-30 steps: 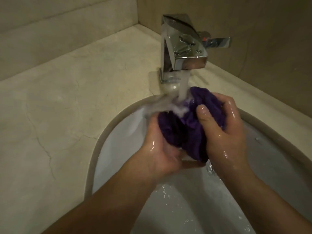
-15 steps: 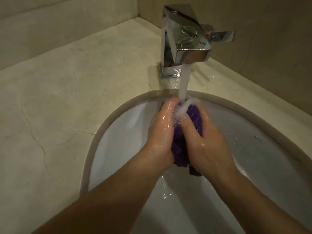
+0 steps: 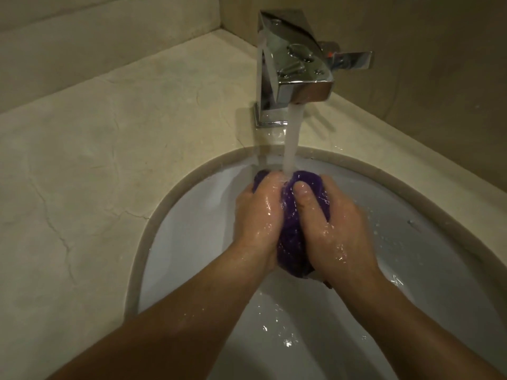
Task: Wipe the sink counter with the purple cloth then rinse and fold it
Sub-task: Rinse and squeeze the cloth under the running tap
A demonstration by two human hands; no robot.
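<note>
1. A bunched, soaked purple cloth (image 3: 290, 231) sits squeezed between both hands over the white oval sink basin (image 3: 192, 242), directly below the tap.
2. The left hand (image 3: 258, 218) is closed around the cloth's left side, its fingers curled over the top edge so that a little purple shows past the fingertips.
3. The right hand (image 3: 337, 229) is closed around the cloth's right side, with the thumb (image 3: 303, 197) pressed flat against the front of the fabric.
4. Both hands and forearms are wet and glistening.
5. A square, mirror-finish chrome faucet (image 3: 293, 69) stands at the back rim of the basin, droplets on its top face, with a flat lever handle (image 3: 354, 60) sticking out to the right.
6. A steady white stream of water (image 3: 293, 138) falls from the spout and lands on the top of the cloth, in the gap between the two hands.
7. The beige, veined stone surface (image 3: 109, 160) surrounds the basin; thin cracks run across it at the left.
8. Water drops and splashes speckle the basin's inner wall to the right of the hands and its floor below the wrists.
</note>
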